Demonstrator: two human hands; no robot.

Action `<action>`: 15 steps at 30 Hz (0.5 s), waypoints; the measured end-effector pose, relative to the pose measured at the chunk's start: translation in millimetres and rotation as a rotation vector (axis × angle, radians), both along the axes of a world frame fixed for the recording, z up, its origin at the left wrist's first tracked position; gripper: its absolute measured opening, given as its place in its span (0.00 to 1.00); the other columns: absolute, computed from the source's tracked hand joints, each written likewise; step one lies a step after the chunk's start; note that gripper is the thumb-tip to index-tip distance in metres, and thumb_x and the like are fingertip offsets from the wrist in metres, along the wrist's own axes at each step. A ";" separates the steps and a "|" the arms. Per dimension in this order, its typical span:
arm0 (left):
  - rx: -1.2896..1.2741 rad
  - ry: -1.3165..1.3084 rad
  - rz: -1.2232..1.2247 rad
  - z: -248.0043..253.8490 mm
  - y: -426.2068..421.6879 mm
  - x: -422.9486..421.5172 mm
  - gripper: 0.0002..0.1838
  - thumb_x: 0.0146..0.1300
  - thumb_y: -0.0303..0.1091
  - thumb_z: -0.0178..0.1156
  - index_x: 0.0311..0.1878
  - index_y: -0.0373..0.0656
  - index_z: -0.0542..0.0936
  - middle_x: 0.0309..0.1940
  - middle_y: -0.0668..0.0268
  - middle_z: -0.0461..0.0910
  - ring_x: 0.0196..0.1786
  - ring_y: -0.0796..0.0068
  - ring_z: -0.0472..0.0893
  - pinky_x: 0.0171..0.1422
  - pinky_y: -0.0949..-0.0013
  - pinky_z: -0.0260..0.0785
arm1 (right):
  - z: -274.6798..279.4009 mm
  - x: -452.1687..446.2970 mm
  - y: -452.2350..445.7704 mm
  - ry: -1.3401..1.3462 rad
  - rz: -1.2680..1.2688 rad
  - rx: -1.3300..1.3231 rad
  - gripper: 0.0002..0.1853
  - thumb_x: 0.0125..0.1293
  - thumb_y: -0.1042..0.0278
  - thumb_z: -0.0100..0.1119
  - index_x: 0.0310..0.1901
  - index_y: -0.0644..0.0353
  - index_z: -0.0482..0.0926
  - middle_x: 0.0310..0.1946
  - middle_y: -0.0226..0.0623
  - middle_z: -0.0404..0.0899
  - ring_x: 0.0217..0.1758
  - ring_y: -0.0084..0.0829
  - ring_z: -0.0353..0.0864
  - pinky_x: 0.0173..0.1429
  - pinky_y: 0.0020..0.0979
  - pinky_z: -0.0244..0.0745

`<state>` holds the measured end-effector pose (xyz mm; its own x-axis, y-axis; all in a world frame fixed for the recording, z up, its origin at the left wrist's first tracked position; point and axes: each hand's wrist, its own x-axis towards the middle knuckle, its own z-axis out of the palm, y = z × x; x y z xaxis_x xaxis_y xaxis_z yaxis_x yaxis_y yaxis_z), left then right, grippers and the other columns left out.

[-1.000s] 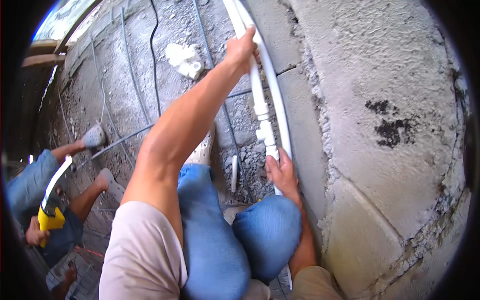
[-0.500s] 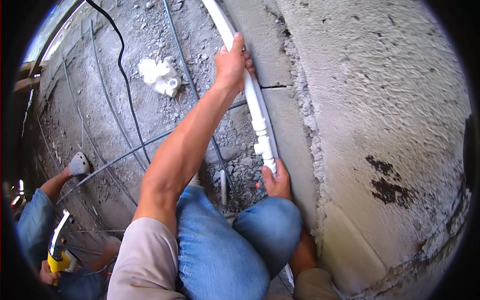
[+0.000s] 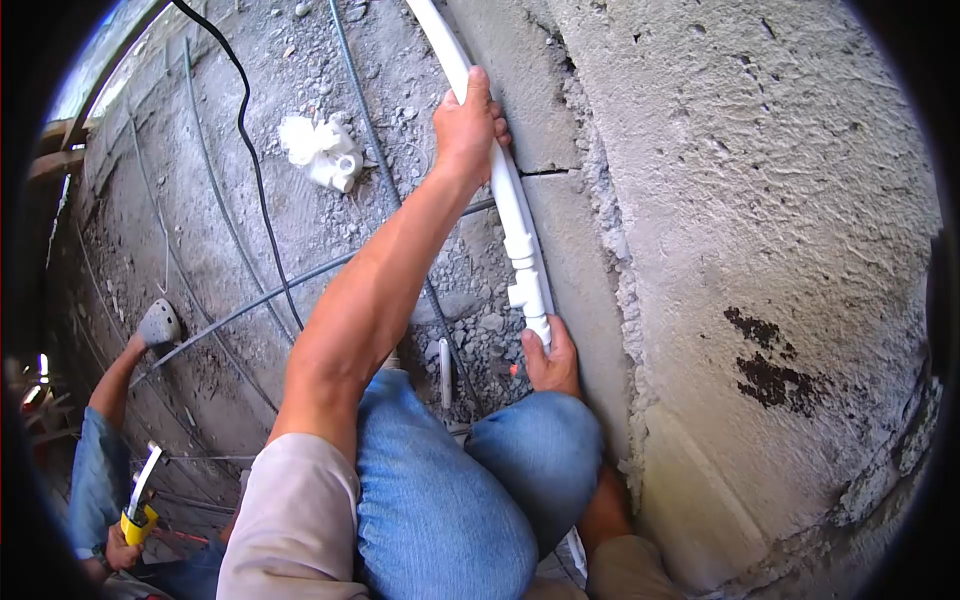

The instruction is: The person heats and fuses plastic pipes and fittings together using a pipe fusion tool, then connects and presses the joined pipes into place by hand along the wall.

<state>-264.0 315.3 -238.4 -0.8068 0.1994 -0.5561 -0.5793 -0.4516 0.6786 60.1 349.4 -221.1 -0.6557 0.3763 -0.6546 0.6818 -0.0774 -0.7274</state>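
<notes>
A long white plastic pipe (image 3: pixel 509 195) lies along the foot of the wall, with a white tee fitting (image 3: pixel 524 280) joined into it. My left hand (image 3: pixel 468 125) is closed around the pipe well above the tee, thumb pointing up along it. Just below the tee, my right hand (image 3: pixel 553 358) grips the lower end of the same pipe between thumb and fingers; part of that end is hidden by the hand. The tee's side outlet faces left.
Steel rebars (image 3: pixel 255 300) cross the rubble ground, and a black cable (image 3: pixel 243 115) runs over them. A plastic bag with white fittings (image 3: pixel 330 160) lies to the left. The rough concrete wall (image 3: pixel 760 230) rises at right. A co-worker's hand (image 3: pixel 122 548) holds a yellow-handled saw-like tool (image 3: pixel 140 510).
Both my hands keep their grip on the pipe and have hardly moved. At lower left, the co-worker's hand and yellow-handled tool have shifted right and slightly down.
</notes>
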 end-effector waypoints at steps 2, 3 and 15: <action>-0.002 0.010 0.001 -1.4 0.0 0.2 0.19 0.76 0.52 0.57 0.40 0.49 0.62 0.22 0.71 0.65 0.20 0.78 0.65 0.23 0.69 0.63 | -0.5 0.7 0.3 -0.004 -0.002 -0.008 0.23 0.73 0.54 0.61 0.59 0.63 0.73 0.36 0.34 0.80 0.30 0.21 0.78 0.31 0.27 0.77; -0.003 0.016 0.002 0.4 0.7 -1.6 0.19 0.76 0.52 0.57 0.40 0.49 0.62 0.22 0.71 0.65 0.20 0.78 0.65 0.23 0.69 0.63 | -1.6 -0.6 1.4 -0.003 0.001 -0.013 0.23 0.73 0.53 0.61 0.59 0.63 0.73 0.36 0.34 0.80 0.30 0.21 0.77 0.31 0.27 0.77; -0.045 0.011 0.023 -7.0 2.1 -0.7 0.21 0.74 0.53 0.59 0.43 0.47 0.65 0.24 0.69 0.68 0.21 0.77 0.67 0.22 0.69 0.63 | 3.9 -1.8 -2.7 -0.035 -0.004 0.052 0.22 0.73 0.52 0.61 0.57 0.62 0.73 0.33 0.35 0.79 0.25 0.22 0.76 0.29 0.29 0.74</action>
<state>-264.7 317.4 -245.3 -0.8168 0.1562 -0.5553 -0.5619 -0.4336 0.7045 58.3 346.8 -217.1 -0.6314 0.4129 -0.6564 0.7066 -0.0423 -0.7063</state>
